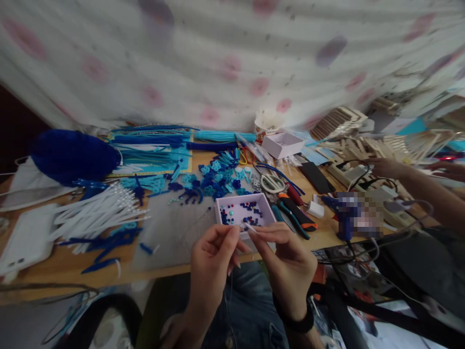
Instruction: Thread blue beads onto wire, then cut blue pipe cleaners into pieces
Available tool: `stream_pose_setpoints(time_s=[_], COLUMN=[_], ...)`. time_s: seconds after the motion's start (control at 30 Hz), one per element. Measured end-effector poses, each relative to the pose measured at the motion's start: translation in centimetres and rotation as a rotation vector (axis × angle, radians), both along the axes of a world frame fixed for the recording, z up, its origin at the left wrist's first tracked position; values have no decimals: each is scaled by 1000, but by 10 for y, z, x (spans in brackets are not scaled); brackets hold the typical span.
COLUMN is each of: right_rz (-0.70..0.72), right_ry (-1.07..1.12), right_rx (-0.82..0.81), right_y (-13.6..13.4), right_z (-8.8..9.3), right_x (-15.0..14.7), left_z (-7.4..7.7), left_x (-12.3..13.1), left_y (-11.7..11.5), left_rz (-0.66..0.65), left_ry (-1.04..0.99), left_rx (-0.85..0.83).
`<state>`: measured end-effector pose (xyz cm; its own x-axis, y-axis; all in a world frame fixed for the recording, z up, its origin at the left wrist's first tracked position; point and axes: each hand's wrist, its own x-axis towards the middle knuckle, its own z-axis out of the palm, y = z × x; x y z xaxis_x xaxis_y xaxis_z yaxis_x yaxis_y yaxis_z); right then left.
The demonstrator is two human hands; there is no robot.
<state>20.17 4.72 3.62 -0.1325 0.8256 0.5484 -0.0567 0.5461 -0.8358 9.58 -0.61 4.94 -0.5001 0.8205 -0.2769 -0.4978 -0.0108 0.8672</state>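
Note:
My left hand (212,259) and my right hand (288,264) meet just above the near table edge, fingertips pinched together. Between them is a small pale piece (250,228), perhaps a bead on thin thread; a fine thread hangs down from my left hand. Directly behind the fingers sits a shallow white tray (244,198) holding several blue and pale beads. Both hands have fingers closed in a pinch.
Blue and turquoise craft pieces (218,174), white pearl-tipped strips (105,208), a blue fluffy bundle (72,155), pliers and cutters (296,213), an empty white box (283,144) and a paper cup (267,123) cover the wooden table (72,271). Another person's arm (417,179) reaches at right.

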Motion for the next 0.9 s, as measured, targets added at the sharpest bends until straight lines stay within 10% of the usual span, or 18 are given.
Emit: stream_pose_setpoints(time_s=[0.9], right_rz=[-17], right_ry=[-16], right_rx=[-68], right_y=[-4], right_z=[1], right_x=[-4], left_z=[-17], left_x=[-1], left_y=[-9], left_rz=[220], left_ry=[786], left_rx=[60])
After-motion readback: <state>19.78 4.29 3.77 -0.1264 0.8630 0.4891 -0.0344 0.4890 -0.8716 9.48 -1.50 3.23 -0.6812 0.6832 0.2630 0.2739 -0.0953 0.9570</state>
